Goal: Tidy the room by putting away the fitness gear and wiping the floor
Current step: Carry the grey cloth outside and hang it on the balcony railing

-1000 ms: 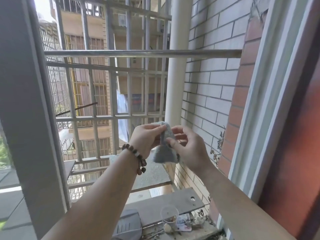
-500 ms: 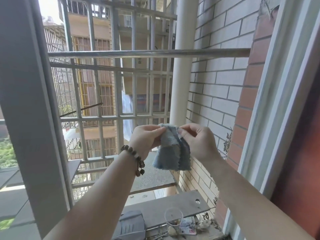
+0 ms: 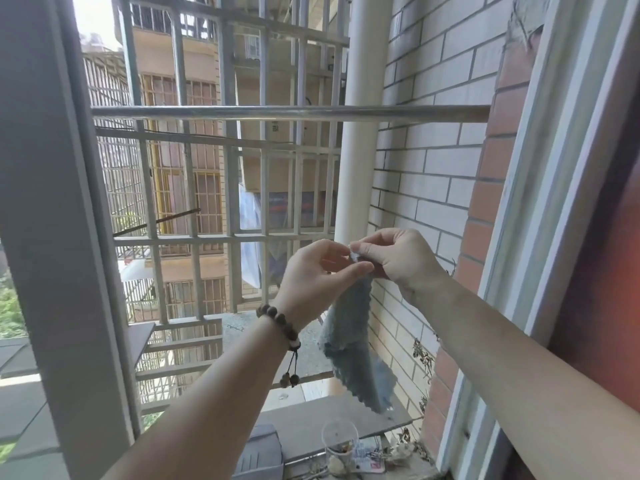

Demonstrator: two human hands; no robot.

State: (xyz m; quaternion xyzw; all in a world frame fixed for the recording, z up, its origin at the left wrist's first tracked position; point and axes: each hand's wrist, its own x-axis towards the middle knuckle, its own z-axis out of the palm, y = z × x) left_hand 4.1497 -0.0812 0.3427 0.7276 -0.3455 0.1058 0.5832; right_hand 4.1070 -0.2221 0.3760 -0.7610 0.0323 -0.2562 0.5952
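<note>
I've got both hands out thru the window opening, held just in front of the grille. Right hand (image 3: 398, 261) pinches the top corner of the blue-grey cloth (image 3: 356, 344) betw thumb and forefinger, fingers curled tight on it. Left hand (image 3: 318, 275) is right beside it, fingers touching the same top edge and thumb laid across the cloth just below the pinch, so I read it as pinching too, tho the exact contact is partly hidden behind the knuckles.

Cloth hangs straight down from the pinch, long axis near vertical, leaning a bit down-right. Scalloped edge runs along its right side; the free bottom corner points down toward the ledge (image 3: 311, 431) well below the grip. Nothing supports it but the two pinches.

The horizontal metal rail (image 3: 277, 113) sits well above the grip, running left-right, i.e. crosswise to the cloth's hang. If the plan is to drape it there to dry, my guess is the top edge has to be spread sideways first, L hand sliding left away from R, then both lifted over the bar. Both hands are abt equally near; R holds the firmer corner.

Plastic cup (image 3: 339, 441) and litter lie below the grip on the ledge.
</note>
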